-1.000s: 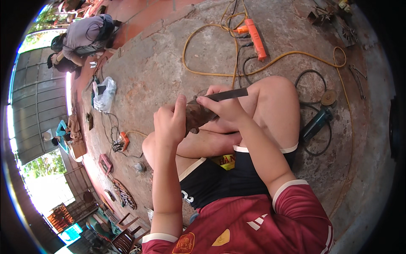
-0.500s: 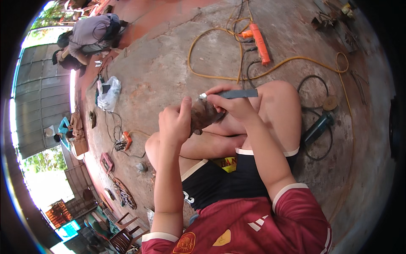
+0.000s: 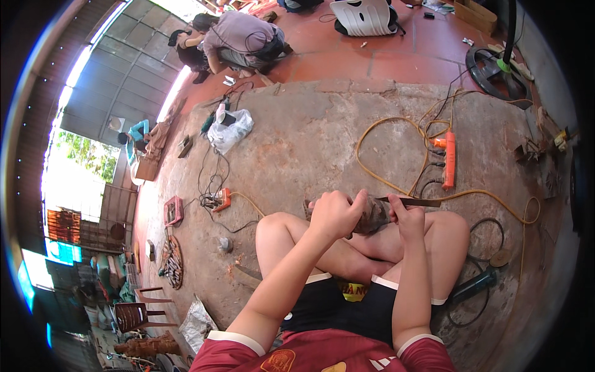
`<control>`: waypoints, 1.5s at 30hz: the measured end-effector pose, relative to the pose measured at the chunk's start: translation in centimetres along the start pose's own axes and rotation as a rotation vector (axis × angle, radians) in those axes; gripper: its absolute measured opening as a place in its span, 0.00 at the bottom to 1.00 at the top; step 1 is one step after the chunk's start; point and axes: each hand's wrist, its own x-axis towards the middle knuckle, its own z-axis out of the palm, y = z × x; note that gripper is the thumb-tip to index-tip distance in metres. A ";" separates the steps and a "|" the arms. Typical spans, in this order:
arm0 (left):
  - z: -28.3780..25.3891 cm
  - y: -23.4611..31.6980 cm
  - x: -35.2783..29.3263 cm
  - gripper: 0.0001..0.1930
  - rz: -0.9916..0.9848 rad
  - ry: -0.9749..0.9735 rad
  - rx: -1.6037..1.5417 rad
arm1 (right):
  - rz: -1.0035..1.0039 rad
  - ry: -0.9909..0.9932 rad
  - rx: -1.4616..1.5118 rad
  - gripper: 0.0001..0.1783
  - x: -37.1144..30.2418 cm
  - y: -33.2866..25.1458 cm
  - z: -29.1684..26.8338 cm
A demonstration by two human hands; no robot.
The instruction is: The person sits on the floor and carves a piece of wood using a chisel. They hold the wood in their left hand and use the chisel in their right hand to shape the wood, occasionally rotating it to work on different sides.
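Note:
Seated cross-legged, I hold a brown, uneven lump that looks like carved wood (image 3: 374,217) over my shins. My left hand (image 3: 336,214) is closed round its left side, thumb up, hiding much of it. In my right hand (image 3: 406,216) is a thin flat grey strip (image 3: 423,202), pinched near its left end. The strip's left tip lies at the lump's upper right edge, and its other end sticks out to the right. Whether tip and lump touch, I cannot tell.
Orange power strips (image 3: 449,161) (image 3: 221,199) and a looping yellow cable (image 3: 365,167) lie on the concrete. A dark green corded power tool (image 3: 474,285) rests beside my right knee. A plastic bag (image 3: 230,131) and a tray of tools (image 3: 172,263) are leftward. People (image 3: 238,40) crouch farther off.
The view has tilted up, showing more red tiled floor and the people farther off. The strip now appears edge-on and darker. Both hands keep their holds.

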 end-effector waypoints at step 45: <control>0.5 0.5 -1.6 0.34 0.029 -0.002 0.001 | -0.282 0.063 -0.218 0.10 0.1 2.8 0.6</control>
